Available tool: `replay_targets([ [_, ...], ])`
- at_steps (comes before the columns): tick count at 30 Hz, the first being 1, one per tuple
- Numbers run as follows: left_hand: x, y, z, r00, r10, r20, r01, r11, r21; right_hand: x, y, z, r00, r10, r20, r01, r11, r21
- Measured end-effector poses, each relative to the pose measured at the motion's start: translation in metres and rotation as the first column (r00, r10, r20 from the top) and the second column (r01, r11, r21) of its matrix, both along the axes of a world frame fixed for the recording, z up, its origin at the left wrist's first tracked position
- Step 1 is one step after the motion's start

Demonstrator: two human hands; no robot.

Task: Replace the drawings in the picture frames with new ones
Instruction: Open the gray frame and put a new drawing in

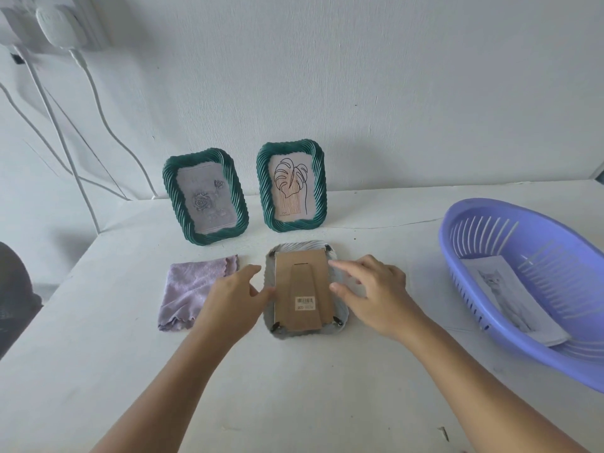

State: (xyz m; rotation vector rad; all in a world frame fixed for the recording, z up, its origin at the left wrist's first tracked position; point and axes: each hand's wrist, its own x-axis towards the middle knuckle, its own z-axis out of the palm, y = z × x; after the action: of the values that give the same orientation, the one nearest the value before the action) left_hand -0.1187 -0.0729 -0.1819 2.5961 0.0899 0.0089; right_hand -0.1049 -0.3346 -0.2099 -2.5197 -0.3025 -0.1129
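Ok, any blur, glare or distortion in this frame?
Head view: soft, even light, faint shadows; wide-angle bending curves the table edge and stretches the basket; right hand fingertips slightly motion-blurred; rose frame looks washed out; no hard glare.

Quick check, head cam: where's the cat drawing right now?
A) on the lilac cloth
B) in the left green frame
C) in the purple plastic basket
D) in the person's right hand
C: the cat drawing lies flat inside the purple slotted plastic basket at the right of the table, apart from both hands, which are at the face-down white frame with the brown cardboard back.
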Motion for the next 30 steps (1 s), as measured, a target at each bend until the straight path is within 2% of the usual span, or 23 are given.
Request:
replay_targets([
  [4, -0.009, -0.001, -0.008, 0.999, -0.013, -0.032, 0.010, 0.994, -0.111, -0.010, -0.009, -0.009, 0.998, 0.056, -0.037, -0.058, 0.997, -0.055],
  [8, -0.002, -0.007, -0.014, 1.000, -0.020, 0.020, 0.023, 0.991, -0.132, -0.006, -0.011, -0.008, 1.000, 0.015, -0.008, -0.015, 0.999, -0.042],
  [12, -0.002, -0.015, -0.018, 0.995, -0.044, 0.095, 0.053, 0.993, -0.103, -0.010, -0.016, -0.009, 0.999, -0.007, 0.037, 0.007, 1.000, 0.008],
  [15, -0.012, -0.014, -0.023, 0.989, -0.063, 0.131, 0.091, 0.971, -0.222, -0.017, -0.021, -0.009, 0.999, 0.034, 0.009, -0.035, 0.996, 0.080],
  [18, -0.024, -0.010, -0.027, 0.983, -0.165, 0.080, 0.181, 0.946, -0.268, -0.021, -0.027, -0.011, 0.994, 0.098, -0.039, -0.093, 0.991, 0.097],
  [22, -0.030, -0.005, -0.023, 0.988, -0.150, 0.028, 0.151, 0.930, -0.336, -0.021, -0.028, -0.012, 0.993, 0.113, -0.035, -0.108, 0.987, 0.117],
  [30, -0.029, -0.002, -0.022, 0.984, -0.178, -0.023, 0.159, 0.920, -0.358, -0.021, -0.029, -0.010, 0.992, 0.118, -0.041, -0.112, 0.987, 0.115],
])
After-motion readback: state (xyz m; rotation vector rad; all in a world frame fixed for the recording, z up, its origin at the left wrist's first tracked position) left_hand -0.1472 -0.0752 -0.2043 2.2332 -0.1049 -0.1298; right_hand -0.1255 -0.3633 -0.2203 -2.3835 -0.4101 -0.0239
